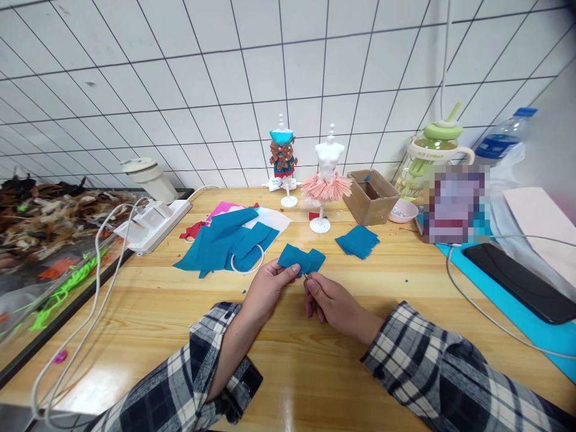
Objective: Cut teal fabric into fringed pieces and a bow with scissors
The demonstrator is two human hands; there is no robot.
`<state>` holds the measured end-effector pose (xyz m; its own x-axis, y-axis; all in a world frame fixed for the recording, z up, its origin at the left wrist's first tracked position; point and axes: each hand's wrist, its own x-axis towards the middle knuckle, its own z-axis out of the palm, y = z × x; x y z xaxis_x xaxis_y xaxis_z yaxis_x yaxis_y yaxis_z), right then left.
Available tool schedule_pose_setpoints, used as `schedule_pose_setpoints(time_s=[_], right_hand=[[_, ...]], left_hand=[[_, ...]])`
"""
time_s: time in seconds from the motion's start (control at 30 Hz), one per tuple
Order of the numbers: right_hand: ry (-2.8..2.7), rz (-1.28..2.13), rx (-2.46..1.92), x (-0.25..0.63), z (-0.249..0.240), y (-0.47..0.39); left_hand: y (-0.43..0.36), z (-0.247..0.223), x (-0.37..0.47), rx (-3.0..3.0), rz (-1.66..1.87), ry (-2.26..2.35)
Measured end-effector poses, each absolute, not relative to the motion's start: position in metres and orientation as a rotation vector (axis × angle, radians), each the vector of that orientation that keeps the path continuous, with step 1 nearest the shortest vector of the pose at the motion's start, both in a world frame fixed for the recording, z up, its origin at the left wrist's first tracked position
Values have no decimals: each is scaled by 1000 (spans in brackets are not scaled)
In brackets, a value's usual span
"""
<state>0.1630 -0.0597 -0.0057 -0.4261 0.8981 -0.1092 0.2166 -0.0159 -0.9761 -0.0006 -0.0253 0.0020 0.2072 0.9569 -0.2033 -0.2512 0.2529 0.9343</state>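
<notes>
Between thumb and fingers, my left hand (270,287) pinches a small teal fabric piece (292,257) above the wooden table. My right hand (330,300) is closed just right of it, at the fabric's lower edge, on a thin, dark object too small to make out. A stack of teal squares (358,242) lies beyond my right hand. To the left, larger teal fabric (220,243) is piled with pink, white and red pieces, and a white ring (233,264) rests at its edge. Behind stand a mannequin in a pink skirt (327,187) and a mannequin in a teal and brown outfit (283,157).
A cardboard box (371,207) and pink bowl (404,211) stand behind the stack. At right are a green-lidded jug (427,156), a propped phone (454,204) and a black phone (522,282). A power strip (157,231) and cables (96,288) lie left.
</notes>
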Motion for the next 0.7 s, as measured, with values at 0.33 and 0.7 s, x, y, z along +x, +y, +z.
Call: schedule_pose_setpoints(time_s=[0.33,0.7], right_hand=[[-1742,1399,-1198,164,-6,-58],[-1668,1354,-1265,168,-5,-56]], left_hand=[[-25,2,0,905,1036,984],[-21,0,-3,916,1087,1017]])
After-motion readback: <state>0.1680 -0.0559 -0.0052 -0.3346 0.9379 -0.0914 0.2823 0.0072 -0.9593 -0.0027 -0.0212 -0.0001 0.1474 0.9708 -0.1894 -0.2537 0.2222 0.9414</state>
